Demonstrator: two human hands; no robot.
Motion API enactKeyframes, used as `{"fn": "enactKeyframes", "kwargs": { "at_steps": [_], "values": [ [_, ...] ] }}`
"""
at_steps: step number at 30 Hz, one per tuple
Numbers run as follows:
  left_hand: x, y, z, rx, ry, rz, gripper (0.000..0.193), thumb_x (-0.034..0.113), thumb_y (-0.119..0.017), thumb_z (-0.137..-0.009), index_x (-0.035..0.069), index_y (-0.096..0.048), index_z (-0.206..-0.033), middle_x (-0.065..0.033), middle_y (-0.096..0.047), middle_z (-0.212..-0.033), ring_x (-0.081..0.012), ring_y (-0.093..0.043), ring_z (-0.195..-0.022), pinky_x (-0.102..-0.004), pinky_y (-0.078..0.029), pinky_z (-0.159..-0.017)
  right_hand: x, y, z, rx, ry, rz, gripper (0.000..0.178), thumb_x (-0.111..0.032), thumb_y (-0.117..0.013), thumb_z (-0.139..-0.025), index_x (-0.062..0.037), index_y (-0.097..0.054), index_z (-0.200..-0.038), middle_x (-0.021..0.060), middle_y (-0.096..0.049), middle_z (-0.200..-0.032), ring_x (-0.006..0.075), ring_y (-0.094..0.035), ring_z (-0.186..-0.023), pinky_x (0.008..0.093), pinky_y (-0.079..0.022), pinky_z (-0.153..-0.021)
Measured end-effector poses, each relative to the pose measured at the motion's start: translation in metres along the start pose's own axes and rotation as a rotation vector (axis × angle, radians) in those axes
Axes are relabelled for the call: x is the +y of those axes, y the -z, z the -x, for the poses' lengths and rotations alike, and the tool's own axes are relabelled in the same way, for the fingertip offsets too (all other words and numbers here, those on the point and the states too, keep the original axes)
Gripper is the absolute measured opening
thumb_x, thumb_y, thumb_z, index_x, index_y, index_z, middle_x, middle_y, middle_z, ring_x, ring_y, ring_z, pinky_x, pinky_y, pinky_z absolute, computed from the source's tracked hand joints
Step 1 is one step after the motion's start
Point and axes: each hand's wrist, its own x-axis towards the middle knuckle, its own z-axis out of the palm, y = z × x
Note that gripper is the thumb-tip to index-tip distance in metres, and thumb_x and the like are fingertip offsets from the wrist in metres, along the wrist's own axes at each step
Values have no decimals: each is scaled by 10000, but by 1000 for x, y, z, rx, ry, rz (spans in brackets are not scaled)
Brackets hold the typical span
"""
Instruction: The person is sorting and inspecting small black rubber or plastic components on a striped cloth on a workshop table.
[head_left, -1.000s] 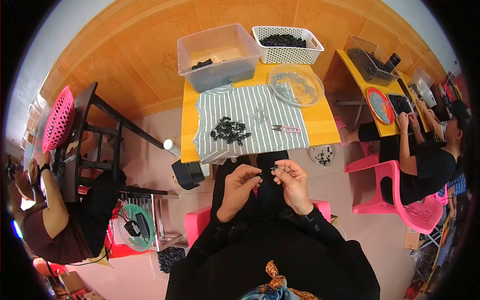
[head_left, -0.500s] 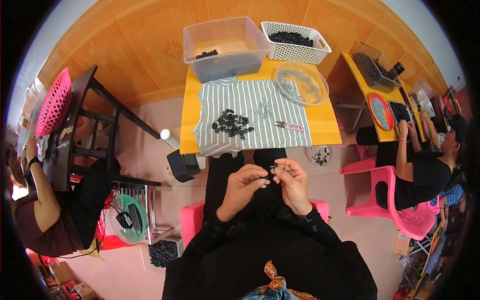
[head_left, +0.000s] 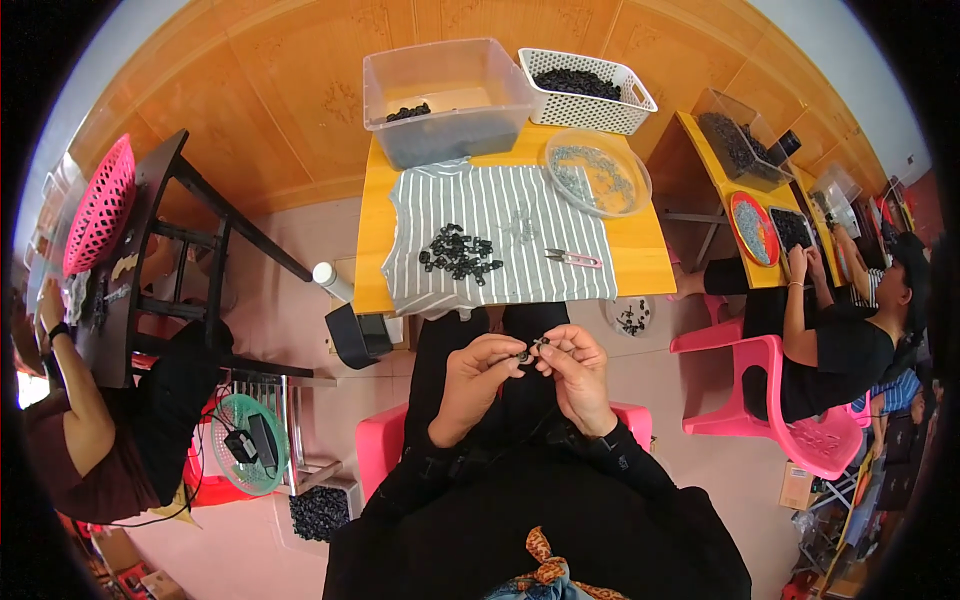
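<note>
Over my lap, in front of the table edge, my left hand (head_left: 474,388) and my right hand (head_left: 577,380) are close together. My left thumb and fingers pinch a small black plastic part (head_left: 523,356). Another small dark piece (head_left: 542,342) sits between my right thumb and forefinger, close beside the first; its exact kind is too small to tell. Ahead, on a grey-and-white striped cloth (head_left: 410,210), lies a pile of small black plastic parts (head_left: 458,252). Thread snips (head_left: 573,259) with pink handles and a few tiny clear pieces (head_left: 521,228) lie to their right.
A clear bin (head_left: 450,130), a white basket (head_left: 590,108) of black parts and a round clear tray (head_left: 630,205) of small grey pieces stand on the table (head_left: 640,260). A co-worker (head_left: 850,350) sits at right, another person (head_left: 100,430) at left. A white bottle (head_left: 335,283) stands below.
My hands have drawn closer together, bringing the two small pieces nearly against each other. The whole view has shifted slightly.
</note>
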Motion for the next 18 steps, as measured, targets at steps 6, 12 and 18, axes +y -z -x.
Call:
{"fn": "enactKeyframes", "kwargs": {
  "at_steps": [6,12,18],
  "values": [
    [-6,-1,-1,38,91,71,270,-95,-558,-837,-34,-617,-1094,-105,-613,-1051,-182,-633,-953,-291,-553,-773,-4,-2,-2,28,7,26,209,19,-597,-863,-19,-610,-1068,86,-682,-897,91,-610,-694,190,-464,-632],
    [-11,-2,-3,31,35,56,248,-88,-556,-847,-39,-621,-1082,-100,-630,-1030,-174,-634,-945,-272,-546,-749,-2,2,1,15,-24,22,184,16,-603,-862,-16,-616,-1043,97,-687,-898,91,-622,-709,192,-472,-637],
    [-14,0,-9,129,123,113,165,16,-568,-893,-42,-636,-1032,-95,-650,-942,-153,-661,-760,-232,-524,-611,1,7,6,38,-26,16,171,11,-611,-858,-17,-618,-1026,99,-688,-892,90,-622,-712,190,-474,-642]
  ]
}}
